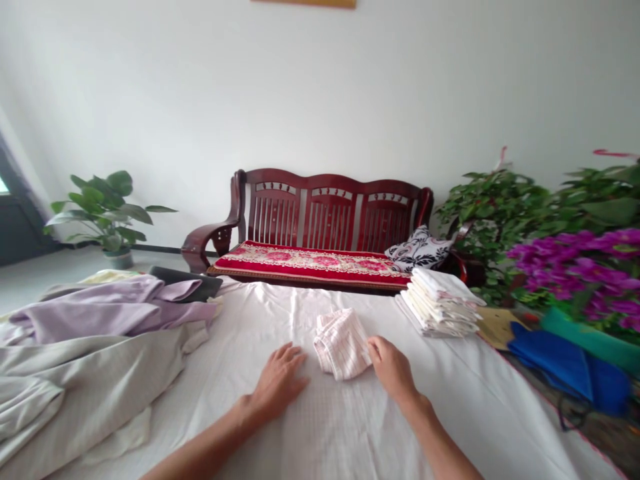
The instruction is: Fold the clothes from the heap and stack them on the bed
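A small pink-and-white striped garment (344, 347), bunched and partly folded, lies in the middle of the white sheet (330, 427). It looks like a pair of shorts, with a gathered edge toward me. My right hand (391, 365) pinches its right edge between thumb and fingers. To the left of the garment, my left hand (281, 379) rests flat on the sheet, fingers stretched out and apart from the cloth.
Loose clothes, among them a lilac garment (100, 310) and a grey one (105, 373), are heaped at left. A stack of folded cloths (440, 303) stands at right. Behind is a wooden bench (325, 207); plants and purple flowers (585, 273) flank the right side.
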### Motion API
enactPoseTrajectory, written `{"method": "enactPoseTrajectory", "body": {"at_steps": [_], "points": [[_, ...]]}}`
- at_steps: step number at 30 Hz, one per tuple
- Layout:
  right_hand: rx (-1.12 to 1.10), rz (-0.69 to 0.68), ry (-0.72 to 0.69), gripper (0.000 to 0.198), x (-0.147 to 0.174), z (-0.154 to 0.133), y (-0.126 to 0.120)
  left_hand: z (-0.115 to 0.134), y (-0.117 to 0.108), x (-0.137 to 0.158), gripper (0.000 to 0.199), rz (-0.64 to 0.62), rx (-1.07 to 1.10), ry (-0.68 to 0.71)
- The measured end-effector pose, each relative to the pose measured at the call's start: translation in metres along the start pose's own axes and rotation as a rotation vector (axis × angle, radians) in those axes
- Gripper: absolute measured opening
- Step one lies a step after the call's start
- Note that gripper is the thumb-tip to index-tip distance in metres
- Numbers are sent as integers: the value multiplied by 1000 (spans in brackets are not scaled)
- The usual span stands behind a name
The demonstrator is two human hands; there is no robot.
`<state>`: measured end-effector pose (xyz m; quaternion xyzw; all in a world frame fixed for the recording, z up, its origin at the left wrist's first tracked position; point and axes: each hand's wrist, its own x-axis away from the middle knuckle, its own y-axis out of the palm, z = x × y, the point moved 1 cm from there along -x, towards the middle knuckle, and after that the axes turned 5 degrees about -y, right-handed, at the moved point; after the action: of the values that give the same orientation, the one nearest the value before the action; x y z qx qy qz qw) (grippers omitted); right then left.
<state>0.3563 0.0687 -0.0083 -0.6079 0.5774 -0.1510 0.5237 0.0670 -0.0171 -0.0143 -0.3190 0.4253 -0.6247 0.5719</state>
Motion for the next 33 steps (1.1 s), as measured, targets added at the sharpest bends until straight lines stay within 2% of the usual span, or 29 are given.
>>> {"method": "enactPoseTrajectory", "body": {"at_steps": [2,5,7,10,13,16,18,20,22,24,27,30,33], "points": [[-112,-39,-39,27,2,6,1,22,3,-12,48,4,41,-56],[-249,-63,-105,48,6,18,3,43,7,-32,38,37,113,-225],[-255,-32,-81,52,7,24,4,49,11,-44,31,75,222,-316],[-248,27,-13,37,6,24,2,54,22,-57,24,106,486,-364],[-332,69,109,29,2,17,-2,61,32,-63,33,113,676,-383],[-636,147,301,31,-1,7,-9,66,34,-66,47,57,1015,-446],[-913,219,402,35,-3,-1,-15,70,29,-66,39,-37,1188,-461],[-1102,263,461,35,-5,-9,-23,74,18,-65,28,-104,1216,-446],[-1191,281,482,34,-9,-19,-32,80,3,-61,26,-163,1290,-421],[-1256,297,468,34,-12,-31,-40,90,-15,-54,32,-275,1417,-354],[-1328,273,424,36,-14,-51,-51,107,-38,-42,48,-443,1552,-175],[-1356,187,392,36,-13,-68,-55,122,-50,-31,54,-464,1513,-53],[-1298,165,399,36,-9,-74,-57,130,-49,-27,55,-399,1377,-32]]}}
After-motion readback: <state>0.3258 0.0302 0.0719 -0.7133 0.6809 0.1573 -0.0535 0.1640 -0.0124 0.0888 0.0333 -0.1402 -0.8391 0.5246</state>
